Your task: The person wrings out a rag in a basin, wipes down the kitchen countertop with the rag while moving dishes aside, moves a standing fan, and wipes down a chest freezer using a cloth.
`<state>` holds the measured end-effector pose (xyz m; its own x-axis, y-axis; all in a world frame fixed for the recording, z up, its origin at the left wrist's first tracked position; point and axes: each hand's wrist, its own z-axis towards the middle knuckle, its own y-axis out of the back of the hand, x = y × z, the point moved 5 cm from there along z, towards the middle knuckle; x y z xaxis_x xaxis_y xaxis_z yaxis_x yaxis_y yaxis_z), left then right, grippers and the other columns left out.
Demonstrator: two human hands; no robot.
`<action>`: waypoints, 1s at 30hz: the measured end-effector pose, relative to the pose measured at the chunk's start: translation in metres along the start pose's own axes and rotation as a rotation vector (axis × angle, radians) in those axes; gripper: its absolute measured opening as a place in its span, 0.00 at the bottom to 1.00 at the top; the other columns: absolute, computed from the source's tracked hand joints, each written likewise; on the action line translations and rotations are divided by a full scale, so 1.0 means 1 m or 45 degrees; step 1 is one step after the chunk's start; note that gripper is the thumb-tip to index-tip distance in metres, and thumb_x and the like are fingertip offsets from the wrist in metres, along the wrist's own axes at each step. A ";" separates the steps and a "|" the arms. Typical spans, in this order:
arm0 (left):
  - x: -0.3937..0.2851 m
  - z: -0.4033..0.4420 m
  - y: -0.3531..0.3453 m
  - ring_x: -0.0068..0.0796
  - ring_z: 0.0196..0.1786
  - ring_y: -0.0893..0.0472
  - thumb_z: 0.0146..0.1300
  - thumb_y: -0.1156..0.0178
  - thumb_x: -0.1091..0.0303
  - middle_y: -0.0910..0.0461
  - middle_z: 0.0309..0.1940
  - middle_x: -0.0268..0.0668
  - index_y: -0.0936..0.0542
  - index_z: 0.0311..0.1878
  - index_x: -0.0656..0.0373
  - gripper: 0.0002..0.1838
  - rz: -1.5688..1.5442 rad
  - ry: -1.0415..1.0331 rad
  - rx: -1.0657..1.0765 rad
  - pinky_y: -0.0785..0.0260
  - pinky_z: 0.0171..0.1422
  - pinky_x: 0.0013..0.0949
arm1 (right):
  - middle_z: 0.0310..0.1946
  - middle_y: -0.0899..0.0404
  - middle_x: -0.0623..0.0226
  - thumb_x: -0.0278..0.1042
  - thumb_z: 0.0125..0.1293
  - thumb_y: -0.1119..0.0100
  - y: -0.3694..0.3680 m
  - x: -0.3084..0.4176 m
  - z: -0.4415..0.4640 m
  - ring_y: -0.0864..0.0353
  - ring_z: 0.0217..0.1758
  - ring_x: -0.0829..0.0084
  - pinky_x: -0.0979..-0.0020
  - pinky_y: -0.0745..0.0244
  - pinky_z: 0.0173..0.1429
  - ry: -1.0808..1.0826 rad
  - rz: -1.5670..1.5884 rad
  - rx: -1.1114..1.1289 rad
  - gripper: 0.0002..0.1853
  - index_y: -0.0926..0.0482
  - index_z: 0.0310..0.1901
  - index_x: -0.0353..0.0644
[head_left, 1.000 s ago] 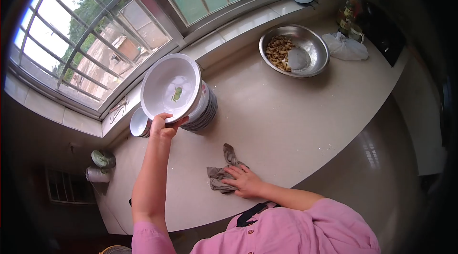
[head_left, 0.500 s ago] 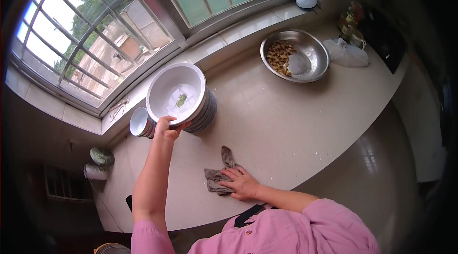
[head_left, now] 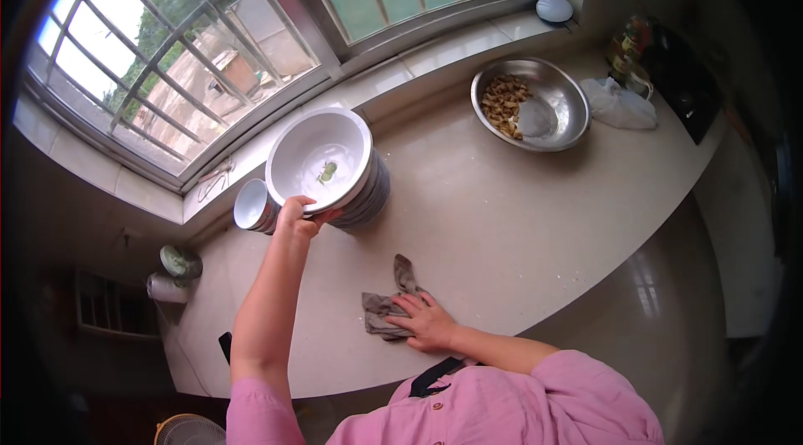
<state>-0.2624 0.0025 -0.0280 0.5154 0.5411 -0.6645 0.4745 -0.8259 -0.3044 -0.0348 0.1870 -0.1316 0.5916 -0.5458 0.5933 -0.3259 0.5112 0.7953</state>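
My left hand [head_left: 303,217] grips the near rim of a white bowl [head_left: 288,162], thumb over the edge and fingers beneath. The bowl has a green leaf pattern on its bottom and sits tilted at the top of a stack of bowls [head_left: 368,198]. Whether it rests fully on the stack is hidden. My right hand [head_left: 428,324] lies flat, fingers spread, on a crumpled grey-brown cloth [head_left: 378,311] on the counter [head_left: 493,236]. One end of the cloth sticks out beyond my fingers.
A steel basin [head_left: 573,106] holding brown chunks stands at the back right, beside a white plastic bag [head_left: 623,104] and bottles [head_left: 627,48]. Smaller stacked bowls [head_left: 251,204] stand left of the big stack. A barred window [head_left: 192,35] lies behind. The counter's curved edge runs near my body.
The view has shifted slightly, so the far things sit a little further right. Both hands keep their places, the left on the bowl and the right on the cloth.
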 end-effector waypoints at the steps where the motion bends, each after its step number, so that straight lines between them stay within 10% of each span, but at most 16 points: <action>1: 0.000 -0.001 0.000 0.72 0.46 0.28 0.50 0.57 0.80 0.37 0.51 0.62 0.47 0.58 0.79 0.29 -0.005 -0.005 -0.004 0.21 0.45 0.55 | 0.67 0.46 0.55 0.42 0.49 0.43 0.001 0.001 0.000 0.48 0.71 0.60 0.52 0.56 0.70 0.002 -0.004 0.006 0.32 0.33 0.61 0.58; 15: 0.002 -0.005 -0.002 0.58 0.42 0.22 0.56 0.56 0.70 0.32 0.49 0.58 0.44 0.59 0.74 0.27 0.171 -0.136 0.028 0.20 0.40 0.50 | 0.65 0.42 0.57 0.37 0.46 0.38 0.001 0.006 0.003 0.45 0.68 0.60 0.51 0.49 0.66 0.011 0.016 -0.045 0.31 0.29 0.57 0.57; 24: 0.010 -0.013 0.009 0.50 0.48 0.24 0.63 0.54 0.40 0.32 0.52 0.54 0.41 0.63 0.62 0.37 0.275 -0.199 0.045 0.27 0.52 0.47 | 0.32 0.25 0.59 0.23 0.46 0.48 0.095 -0.086 -0.013 0.23 0.38 0.61 0.70 0.28 0.45 -0.448 0.850 -0.762 0.14 0.20 0.37 0.37; 30: 0.035 -0.044 0.028 0.52 0.52 0.26 0.62 0.51 0.40 0.36 0.54 0.56 0.51 0.66 0.63 0.42 0.166 -0.336 0.013 0.27 0.51 0.48 | 0.57 0.38 0.48 0.46 0.53 0.42 0.142 -0.148 -0.069 0.36 0.60 0.55 0.59 0.41 0.62 -0.791 0.252 -0.606 0.30 0.31 0.58 0.44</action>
<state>-0.1995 0.0049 -0.0300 0.3673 0.3714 -0.8527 0.4089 -0.8879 -0.2106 -0.1179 0.3862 -0.1152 -0.0081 -0.6132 0.7899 0.0505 0.7886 0.6128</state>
